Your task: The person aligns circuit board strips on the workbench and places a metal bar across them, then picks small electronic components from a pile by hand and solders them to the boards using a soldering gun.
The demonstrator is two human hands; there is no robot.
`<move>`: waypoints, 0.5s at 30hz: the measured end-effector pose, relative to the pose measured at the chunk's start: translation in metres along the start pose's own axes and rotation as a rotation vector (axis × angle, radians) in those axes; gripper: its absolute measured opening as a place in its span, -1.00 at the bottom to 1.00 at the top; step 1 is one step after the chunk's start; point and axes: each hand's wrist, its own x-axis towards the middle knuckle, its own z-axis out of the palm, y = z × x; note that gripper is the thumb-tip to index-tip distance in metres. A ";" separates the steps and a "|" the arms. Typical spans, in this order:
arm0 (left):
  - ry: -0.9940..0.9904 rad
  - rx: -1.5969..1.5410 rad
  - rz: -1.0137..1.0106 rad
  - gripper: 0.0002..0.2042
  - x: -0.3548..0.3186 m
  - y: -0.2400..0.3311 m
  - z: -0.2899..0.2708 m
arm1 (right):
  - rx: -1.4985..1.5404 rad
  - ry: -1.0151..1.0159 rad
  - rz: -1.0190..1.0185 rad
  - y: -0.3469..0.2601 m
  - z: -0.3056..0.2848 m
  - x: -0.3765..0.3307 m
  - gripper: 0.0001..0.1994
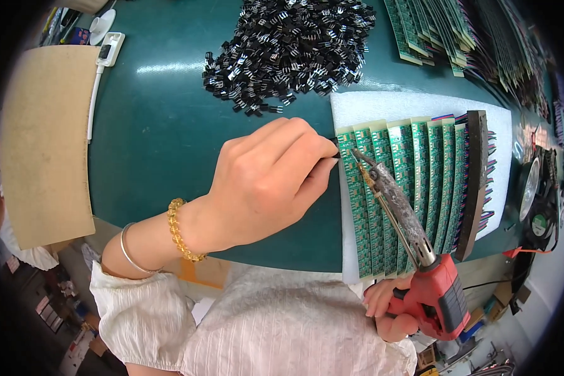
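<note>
The left hand [266,182] pinched a small black part [334,146] at the green circuit boards' [413,188] left edge; the right hand [391,310] gripped a red soldering iron [420,263] over them.

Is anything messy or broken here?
The soldering gun's barrel is crusted with grey residue, so it looks worn. The small black parts lie in a loose heap, some strayed onto the green mat.

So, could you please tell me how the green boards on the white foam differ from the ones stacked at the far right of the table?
The boards on the white foam sheet form one neat overlapping row, close to both hands; the far boards lie in a longer, looser heap at the table's edge, untouched. The soldering tool's tip sits at the near row only. Both sets are green strips with coloured wires.
</note>
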 end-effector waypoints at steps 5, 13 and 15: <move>0.004 -0.003 0.000 -0.81 -0.001 -0.001 0.000 | 0.021 0.021 -0.014 0.003 -0.002 -0.003 -0.18; -0.006 -0.018 -0.007 -0.80 -0.001 -0.001 0.000 | 0.017 -0.005 -0.007 0.002 -0.003 -0.004 -0.22; -0.005 -0.017 -0.009 -0.80 -0.001 -0.001 0.000 | 0.010 -0.023 0.000 0.000 -0.003 -0.003 -0.23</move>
